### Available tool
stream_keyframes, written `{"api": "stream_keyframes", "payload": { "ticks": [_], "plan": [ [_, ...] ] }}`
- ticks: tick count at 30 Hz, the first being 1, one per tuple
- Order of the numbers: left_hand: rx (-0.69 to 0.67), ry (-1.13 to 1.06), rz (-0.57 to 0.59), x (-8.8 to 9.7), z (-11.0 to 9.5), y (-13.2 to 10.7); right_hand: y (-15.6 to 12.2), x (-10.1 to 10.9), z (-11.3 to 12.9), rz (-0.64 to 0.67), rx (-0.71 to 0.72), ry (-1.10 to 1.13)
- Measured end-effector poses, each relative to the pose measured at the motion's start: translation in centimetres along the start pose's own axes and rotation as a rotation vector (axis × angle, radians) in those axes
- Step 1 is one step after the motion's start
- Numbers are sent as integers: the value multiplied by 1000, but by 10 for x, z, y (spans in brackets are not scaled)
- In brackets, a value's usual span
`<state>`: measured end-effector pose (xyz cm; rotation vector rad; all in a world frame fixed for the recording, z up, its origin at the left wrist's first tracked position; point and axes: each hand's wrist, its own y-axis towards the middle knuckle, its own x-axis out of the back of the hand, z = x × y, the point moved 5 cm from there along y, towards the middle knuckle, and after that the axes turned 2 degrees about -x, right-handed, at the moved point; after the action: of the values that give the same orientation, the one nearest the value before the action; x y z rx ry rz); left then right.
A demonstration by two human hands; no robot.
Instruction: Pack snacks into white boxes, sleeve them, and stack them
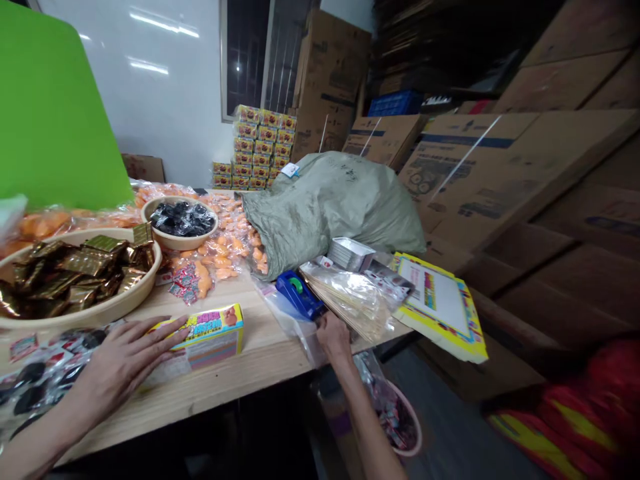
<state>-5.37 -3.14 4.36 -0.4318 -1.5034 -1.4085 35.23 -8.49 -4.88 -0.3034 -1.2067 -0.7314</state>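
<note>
My left hand lies flat with its fingers stretched over a yellow printed cardboard box near the table's front edge. Beside that wrist are small clear packets with black pieces. My right hand is closed in a pinch at the near end of a blue tape dispenser, which has a green core. What its fingertips pinch is hidden. Under the dispenser and along its right side lie clear plastic bags.
A basin of gold-wrapped packets and a bowl of black packets stand left. Orange bagged toys spill near a large grey-green sack. Yellow boxes are stacked behind; flat yellow printed card overhangs the right edge.
</note>
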Motion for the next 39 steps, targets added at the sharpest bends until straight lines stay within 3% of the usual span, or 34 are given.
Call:
{"api": "stream_keyframes", "payload": {
  "ticks": [4, 6, 8, 10, 13, 15, 17, 21, 26, 29, 35, 39],
  "plan": [
    [-8, 21, -20, -3, -2, -1, -17, 17, 0, 25, -12, 62],
    [28, -4, 9, -4, -4, -1, -36, 31, 15, 31, 10, 274],
    [59, -18, 34, -4, -6, 0, -63, 42, 46, 113, 47, 718],
    [76, -22, 46, -3, -7, 0, -97, 43, 92, 301, 98, 1054],
    [91, -23, 51, -2, -8, 2, -143, 31, 162, 575, 121, 1266],
    [87, -29, 46, -1, -10, 3, -157, 17, 193, 638, 79, 1338],
    [87, -30, 33, 0, -10, 4, -158, 3, 209, 643, 28, 1375],
    [103, -9, 55, -1, -8, 2, -151, -10, 214, 603, -55, 1378],
    [46, 52, 199, -5, -12, 2, -157, -11, 212, 610, -159, 1366],
    [84, 29, 177, -2, -17, 10, -163, -11, 210, 665, -215, 1457],
    [265, -42, 86, -2, -24, 20, -167, -16, 200, 1089, -435, 1734],
    [346, -18, 172, -11, -18, 24, -183, -36, 186, 1381, -540, 1594]
  ]
}}
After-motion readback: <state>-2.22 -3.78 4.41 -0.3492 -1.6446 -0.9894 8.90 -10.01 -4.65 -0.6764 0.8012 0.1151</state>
